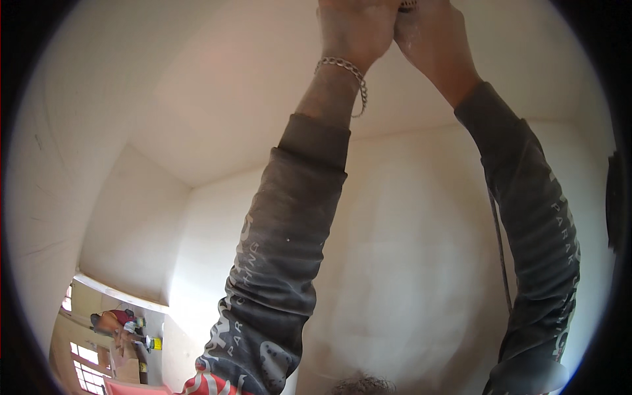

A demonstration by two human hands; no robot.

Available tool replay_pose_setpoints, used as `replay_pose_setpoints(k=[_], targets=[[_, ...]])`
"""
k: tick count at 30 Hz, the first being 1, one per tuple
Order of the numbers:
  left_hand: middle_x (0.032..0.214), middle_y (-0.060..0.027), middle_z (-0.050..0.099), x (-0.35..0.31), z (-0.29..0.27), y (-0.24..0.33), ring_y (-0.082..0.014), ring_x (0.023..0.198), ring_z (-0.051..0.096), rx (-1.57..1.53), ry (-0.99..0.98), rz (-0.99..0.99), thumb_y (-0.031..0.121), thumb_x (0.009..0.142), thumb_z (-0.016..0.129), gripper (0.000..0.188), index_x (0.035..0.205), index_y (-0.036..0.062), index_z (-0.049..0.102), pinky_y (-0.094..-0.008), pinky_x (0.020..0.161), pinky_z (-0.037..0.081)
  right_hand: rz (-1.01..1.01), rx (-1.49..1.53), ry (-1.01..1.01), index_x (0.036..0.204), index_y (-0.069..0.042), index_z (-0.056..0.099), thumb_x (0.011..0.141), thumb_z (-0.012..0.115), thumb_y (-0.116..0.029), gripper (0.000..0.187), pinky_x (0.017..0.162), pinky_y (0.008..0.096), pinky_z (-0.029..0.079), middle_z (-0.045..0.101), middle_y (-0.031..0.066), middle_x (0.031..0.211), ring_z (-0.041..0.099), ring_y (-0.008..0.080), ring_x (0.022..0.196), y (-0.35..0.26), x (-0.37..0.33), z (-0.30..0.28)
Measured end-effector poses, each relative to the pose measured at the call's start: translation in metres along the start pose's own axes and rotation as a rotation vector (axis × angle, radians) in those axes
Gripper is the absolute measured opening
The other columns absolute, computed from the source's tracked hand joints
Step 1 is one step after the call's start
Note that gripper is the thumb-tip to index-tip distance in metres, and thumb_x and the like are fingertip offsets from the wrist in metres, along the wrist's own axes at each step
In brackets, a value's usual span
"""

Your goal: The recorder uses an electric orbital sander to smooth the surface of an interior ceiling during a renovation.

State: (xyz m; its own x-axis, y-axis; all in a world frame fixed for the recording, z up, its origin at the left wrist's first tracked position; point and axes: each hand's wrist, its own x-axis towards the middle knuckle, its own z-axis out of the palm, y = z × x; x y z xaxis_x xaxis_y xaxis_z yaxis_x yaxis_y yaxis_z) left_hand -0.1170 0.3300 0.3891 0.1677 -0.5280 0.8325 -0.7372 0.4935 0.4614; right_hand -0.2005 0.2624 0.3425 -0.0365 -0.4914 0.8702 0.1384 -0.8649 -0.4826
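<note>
Both arms reach up in dark printed sleeves, and the hands meet at the upper edge of the head view. My left hand [359,29], with a chain bracelet [342,64] at its wrist, looks closed. Right beside it, my right hand [434,33] is bent inward and closed too. Between them shows a small bit of a dark, ridged thing [408,6]. The upper edge cuts off most of it and the fingers, so its kind cannot be told. Whitish dust marks the right hand.
Pale plastered walls [401,250] and a ceiling [230,85] surround me. A dark cord [500,250] hangs by my right arm. Low at the far left, another person [118,322] bends near a yellow-green bucket [154,343], past an opening with barred windows [89,372].
</note>
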Motion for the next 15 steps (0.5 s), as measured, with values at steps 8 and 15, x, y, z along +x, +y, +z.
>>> replay_pose_setpoints(k=[8,15], targets=[[0.111,-0.0180,0.075,-0.004,0.001,0.016,-0.0195,0.099,0.071,0.184,-0.093,-0.109,0.042,0.095,0.076,0.062,0.122,-0.0131,0.065,-0.0315,0.085,0.058,0.040,-0.042,0.001,0.129,0.008,0.029,0.093,0.074,-0.024,0.066,0.074,0.0505,0.058,0.067,0.0381,0.097,0.070,0.0528,0.092,-0.004,0.000,-0.014],[0.110,-0.0165,0.075,0.000,-0.027,0.000,-0.0204,0.098,0.071,0.068,0.090,-0.099,0.044,0.100,0.069,0.061,0.129,-0.0093,0.063,-0.0309,0.084,0.058,0.081,-0.037,-0.161,0.134,0.013,0.027,0.093,0.074,-0.023,0.073,0.076,0.0484,0.061,0.067,0.0385,0.099,0.071,0.0504,0.094,-0.026,0.007,0.011]])
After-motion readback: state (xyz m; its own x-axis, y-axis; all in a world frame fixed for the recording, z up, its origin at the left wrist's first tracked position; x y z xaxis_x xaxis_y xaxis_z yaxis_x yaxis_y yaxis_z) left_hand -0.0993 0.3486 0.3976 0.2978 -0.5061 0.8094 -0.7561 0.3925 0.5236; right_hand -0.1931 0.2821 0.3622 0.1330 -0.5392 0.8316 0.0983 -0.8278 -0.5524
